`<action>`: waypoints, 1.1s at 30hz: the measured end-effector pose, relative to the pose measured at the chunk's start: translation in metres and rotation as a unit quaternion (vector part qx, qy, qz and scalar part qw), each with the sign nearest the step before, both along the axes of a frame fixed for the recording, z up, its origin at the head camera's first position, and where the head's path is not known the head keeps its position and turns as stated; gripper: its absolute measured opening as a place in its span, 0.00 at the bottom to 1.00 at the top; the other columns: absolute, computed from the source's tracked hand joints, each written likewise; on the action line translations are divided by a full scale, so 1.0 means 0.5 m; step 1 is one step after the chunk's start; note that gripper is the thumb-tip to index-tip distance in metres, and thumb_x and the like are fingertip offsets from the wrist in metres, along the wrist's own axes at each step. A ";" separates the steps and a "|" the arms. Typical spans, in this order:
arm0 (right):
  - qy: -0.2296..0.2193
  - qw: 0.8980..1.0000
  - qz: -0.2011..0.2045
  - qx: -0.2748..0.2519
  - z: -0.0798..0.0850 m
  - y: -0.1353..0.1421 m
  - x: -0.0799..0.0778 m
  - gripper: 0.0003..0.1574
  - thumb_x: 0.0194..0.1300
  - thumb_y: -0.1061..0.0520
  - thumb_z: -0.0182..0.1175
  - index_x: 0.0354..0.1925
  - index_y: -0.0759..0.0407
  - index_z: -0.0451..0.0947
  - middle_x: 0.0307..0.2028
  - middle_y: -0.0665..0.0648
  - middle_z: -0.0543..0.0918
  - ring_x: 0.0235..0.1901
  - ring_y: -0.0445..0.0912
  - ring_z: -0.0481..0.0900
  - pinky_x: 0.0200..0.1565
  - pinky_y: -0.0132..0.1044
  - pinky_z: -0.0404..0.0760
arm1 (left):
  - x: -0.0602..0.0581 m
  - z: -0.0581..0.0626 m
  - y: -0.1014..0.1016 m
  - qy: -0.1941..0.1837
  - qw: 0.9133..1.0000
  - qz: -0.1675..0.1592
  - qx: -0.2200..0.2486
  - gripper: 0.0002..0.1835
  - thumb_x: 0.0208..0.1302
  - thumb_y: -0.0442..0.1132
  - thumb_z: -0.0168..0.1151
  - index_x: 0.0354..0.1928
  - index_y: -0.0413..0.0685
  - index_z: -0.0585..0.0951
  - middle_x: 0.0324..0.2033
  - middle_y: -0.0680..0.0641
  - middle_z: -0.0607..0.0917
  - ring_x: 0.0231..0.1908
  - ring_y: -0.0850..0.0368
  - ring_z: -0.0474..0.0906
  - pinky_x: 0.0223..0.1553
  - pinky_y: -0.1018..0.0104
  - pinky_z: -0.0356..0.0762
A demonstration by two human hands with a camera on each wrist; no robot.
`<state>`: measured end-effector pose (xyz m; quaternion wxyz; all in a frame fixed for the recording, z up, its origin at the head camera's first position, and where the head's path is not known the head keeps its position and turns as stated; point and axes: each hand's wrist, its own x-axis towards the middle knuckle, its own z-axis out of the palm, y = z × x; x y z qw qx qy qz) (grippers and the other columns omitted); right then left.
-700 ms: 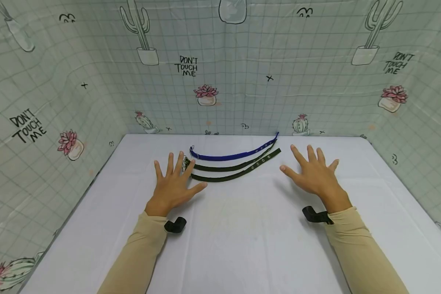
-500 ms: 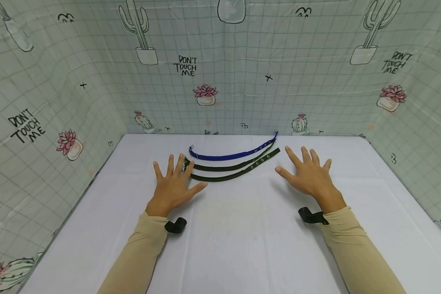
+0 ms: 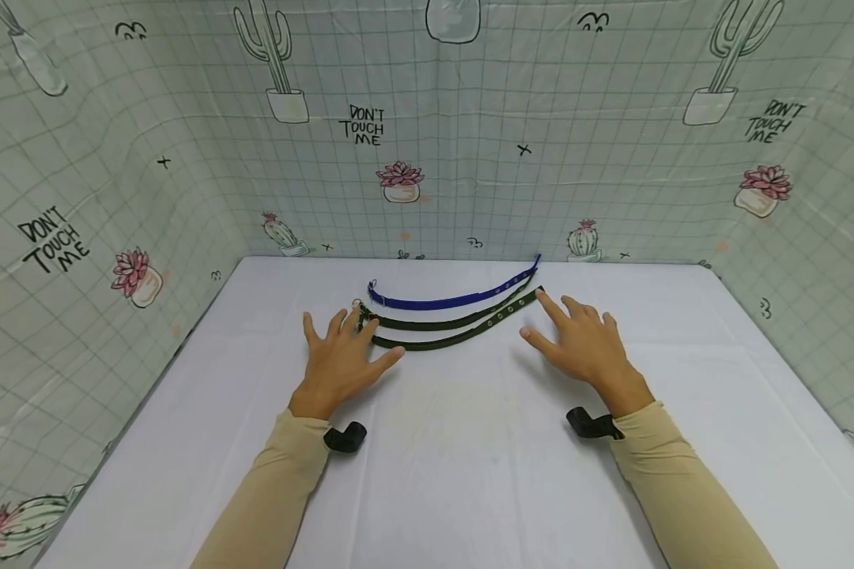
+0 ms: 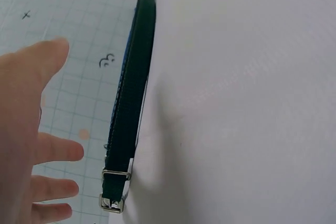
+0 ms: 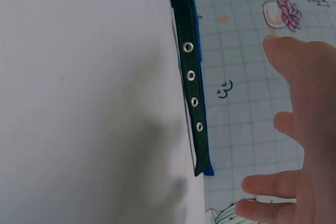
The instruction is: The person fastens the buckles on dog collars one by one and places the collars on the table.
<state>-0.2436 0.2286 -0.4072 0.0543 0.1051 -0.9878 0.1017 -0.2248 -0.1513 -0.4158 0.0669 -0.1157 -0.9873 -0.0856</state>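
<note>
Three strap collars lie in shallow curves side by side at the back of the table: a blue collar (image 3: 434,305) farthest, a dark green collar (image 3: 427,325) in the middle, and a second dark green collar (image 3: 427,345) nearest. In the left wrist view the near collar's metal buckle (image 4: 111,203) shows at its left end; eyelets (image 5: 191,75) line the other end in the right wrist view. My left hand (image 3: 336,359), fingers spread and slightly bent, hovers by the buckle ends, partly hiding them. My right hand (image 3: 585,341) is spread too, index fingertip right at the near collar's tip. Neither hand holds anything.
A white cloth covers the table (image 3: 441,458). A gridded curtain (image 3: 462,142) with cactus prints rises along the back and both sides. The blue collar's right tip reaches the table's back edge.
My right hand has moved left and nearer to the collars' eyelet ends. The left hand's fingers have bent a little. The collars have stayed put.
</note>
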 end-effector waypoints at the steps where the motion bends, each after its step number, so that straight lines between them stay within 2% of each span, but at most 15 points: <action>1: 0.006 1.000 0.003 0.000 -0.001 -0.003 -0.001 0.54 0.68 0.19 0.38 0.79 0.46 0.51 0.69 0.72 0.65 0.65 0.71 0.65 0.58 0.75 0.59 | 0.000 0.000 0.001 0.007 1.000 0.001 0.003 0.46 0.66 0.77 0.42 0.71 0.51 0.72 0.73 0.37 0.63 0.73 0.38 0.55 0.65 0.27 0.23; 4: 0.015 1.000 0.009 -0.006 -0.005 -0.013 -0.006 0.53 0.69 0.20 0.39 0.79 0.48 0.54 0.65 0.72 0.71 0.59 0.70 0.72 0.51 0.70 0.70 | -0.001 -0.001 0.003 0.035 0.999 0.005 0.012 0.42 0.67 0.74 0.45 0.68 0.49 0.76 0.68 0.37 0.71 0.68 0.39 0.63 0.66 0.26 0.29; 7: 0.005 1.000 0.011 -0.027 -0.007 -0.023 -0.012 0.52 0.69 0.21 0.40 0.78 0.49 0.57 0.62 0.71 0.74 0.56 0.68 0.76 0.46 0.67 0.76 | -0.002 -0.002 0.003 0.062 0.998 0.010 0.024 0.38 0.69 0.70 0.50 0.64 0.47 0.79 0.61 0.37 0.77 0.63 0.39 0.69 0.66 0.27 0.35; 11: -0.016 0.998 0.015 -0.051 -0.012 -0.036 -0.017 0.48 0.72 0.25 0.43 0.75 0.52 0.62 0.62 0.71 0.74 0.56 0.67 0.76 0.45 0.66 0.77 | -0.002 -0.005 0.002 0.073 0.997 0.020 0.032 0.33 0.70 0.64 0.54 0.61 0.45 0.81 0.56 0.37 0.80 0.59 0.38 0.72 0.66 0.28 0.43; 15: -0.018 0.997 0.018 -0.071 -0.014 -0.047 -0.021 0.42 0.74 0.32 0.48 0.72 0.57 0.66 0.59 0.70 0.77 0.58 0.65 0.76 0.48 0.65 0.77 | -0.002 -0.006 0.000 0.078 0.996 0.025 0.037 0.29 0.71 0.60 0.56 0.58 0.45 0.83 0.54 0.37 0.81 0.57 0.38 0.74 0.65 0.32 0.53; 20: -0.016 0.995 0.014 -0.100 -0.017 -0.058 -0.032 0.36 0.74 0.40 0.53 0.68 0.62 0.71 0.51 0.66 0.83 0.51 0.61 0.80 0.47 0.61 0.78 | -0.004 -0.009 0.000 0.096 0.994 0.019 0.042 0.25 0.69 0.55 0.60 0.55 0.42 0.84 0.49 0.37 0.83 0.51 0.38 0.77 0.55 0.39 0.70; 25: -0.030 0.992 0.005 -0.121 -0.021 -0.068 -0.048 0.34 0.73 0.41 0.54 0.66 0.61 0.74 0.48 0.64 0.84 0.48 0.60 0.81 0.46 0.59 0.78 | -0.007 -0.014 0.001 0.092 0.994 0.021 0.051 0.22 0.68 0.51 0.63 0.53 0.40 0.85 0.45 0.36 0.83 0.47 0.38 0.78 0.45 0.42 0.76; 33: -0.047 0.987 0.000 -0.155 -0.023 -0.093 -0.063 0.32 0.72 0.44 0.56 0.65 0.60 0.75 0.46 0.61 0.85 0.46 0.57 0.82 0.43 0.55 0.80 | -0.013 -0.016 0.008 0.057 0.996 0.031 0.067 0.20 0.70 0.49 0.61 0.54 0.43 0.85 0.47 0.36 0.83 0.48 0.38 0.78 0.45 0.43 0.77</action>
